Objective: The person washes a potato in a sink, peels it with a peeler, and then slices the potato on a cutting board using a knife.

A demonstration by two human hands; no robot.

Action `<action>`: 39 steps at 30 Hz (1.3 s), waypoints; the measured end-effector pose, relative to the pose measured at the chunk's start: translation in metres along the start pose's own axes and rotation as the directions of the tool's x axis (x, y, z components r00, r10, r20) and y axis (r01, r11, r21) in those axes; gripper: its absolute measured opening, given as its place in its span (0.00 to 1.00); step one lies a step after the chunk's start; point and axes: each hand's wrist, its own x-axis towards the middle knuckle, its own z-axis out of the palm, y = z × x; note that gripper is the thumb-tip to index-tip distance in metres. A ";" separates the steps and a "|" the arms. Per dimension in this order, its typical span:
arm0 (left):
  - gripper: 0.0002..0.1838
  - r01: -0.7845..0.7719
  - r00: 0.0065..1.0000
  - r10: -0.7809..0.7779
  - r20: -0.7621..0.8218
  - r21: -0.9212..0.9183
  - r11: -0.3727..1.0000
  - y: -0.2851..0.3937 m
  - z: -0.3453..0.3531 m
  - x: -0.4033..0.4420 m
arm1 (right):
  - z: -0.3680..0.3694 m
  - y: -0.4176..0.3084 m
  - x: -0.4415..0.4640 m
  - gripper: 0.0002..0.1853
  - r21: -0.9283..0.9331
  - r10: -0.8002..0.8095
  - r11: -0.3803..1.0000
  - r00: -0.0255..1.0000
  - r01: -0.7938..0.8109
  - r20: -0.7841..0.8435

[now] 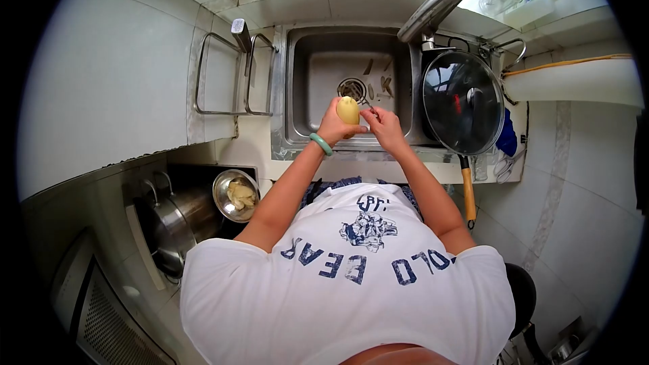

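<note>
Over the sink, my left hand (331,126) is closed around a peeled, pale yellow potato (348,110), with a green bangle on the wrist. Close to its right side, my right hand (385,129) grips a small peeler (368,104); most of the tool is hidden by the fingers. Below both hands is the stainless steel sink (318,88). Brown strips of peel (387,86) lie on its bottom, and more sit in the drain strainer (352,88).
A metal bowl (218,196) with pale yellow pieces stands at lower left, beside a steel pot (177,223). Right of the sink is a pan with a glass lid (454,111), its wooden handle pointing toward me. The faucet (436,10) rises at the back right.
</note>
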 end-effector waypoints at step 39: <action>0.31 0.112 0.993 -0.067 -0.095 0.617 0.779 0.022 -0.020 0.002 | -0.004 -0.016 -0.023 0.23 -0.670 -0.163 0.733 0.987 0.120 -0.002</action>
